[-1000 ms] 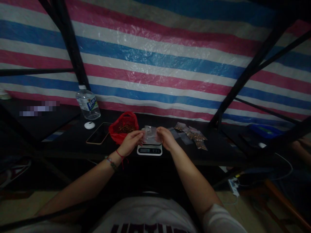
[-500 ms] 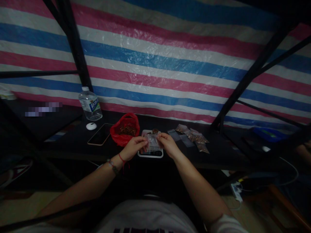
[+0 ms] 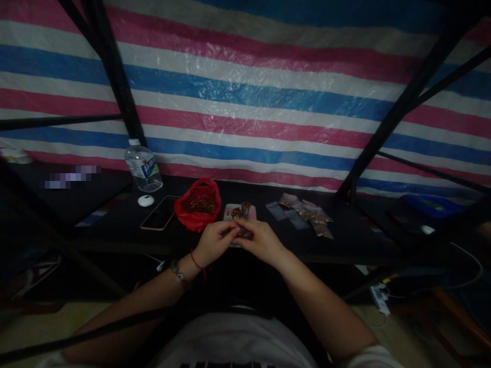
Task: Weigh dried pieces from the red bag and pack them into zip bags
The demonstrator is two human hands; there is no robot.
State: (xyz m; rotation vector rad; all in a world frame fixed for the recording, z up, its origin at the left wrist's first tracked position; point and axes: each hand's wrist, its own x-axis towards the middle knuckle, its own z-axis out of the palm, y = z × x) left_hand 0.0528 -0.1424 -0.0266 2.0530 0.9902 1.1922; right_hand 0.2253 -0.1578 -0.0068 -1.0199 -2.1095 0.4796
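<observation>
My left hand (image 3: pixel 217 241) and my right hand (image 3: pixel 265 242) meet at the fingertips over the near part of a small white scale (image 3: pixel 227 209). Both are closed on a small clear plastic bag (image 3: pixel 246 234), mostly hidden by the fingers. On the scale, beyond my fingers, lie a pile of brown bits (image 3: pixel 235 212) and a small cup-like container (image 3: pixel 245 206). Left of the scale stands an open red plastic bag (image 3: pixel 187 219) with loose brown bits (image 3: pixel 202 205) inside. To the right lie several filled clear bags (image 3: pixel 317 215) and flat unfilled bags (image 3: pixel 296 219).
A phone (image 3: pixel 158 214), a white rounded case (image 3: pixel 146 201) and a large clear bottle (image 3: pixel 143 167) stand or lie left on the black table (image 3: pixel 199 246). Black metal posts (image 3: pixel 115 76) rise on both sides. A striped plastic sheet (image 3: pixel 245 102) hangs behind.
My hands have drawn closer together and down toward me, with the small bag now mostly covered by my fingers. The brown bits and cup on the scale show more fully.
</observation>
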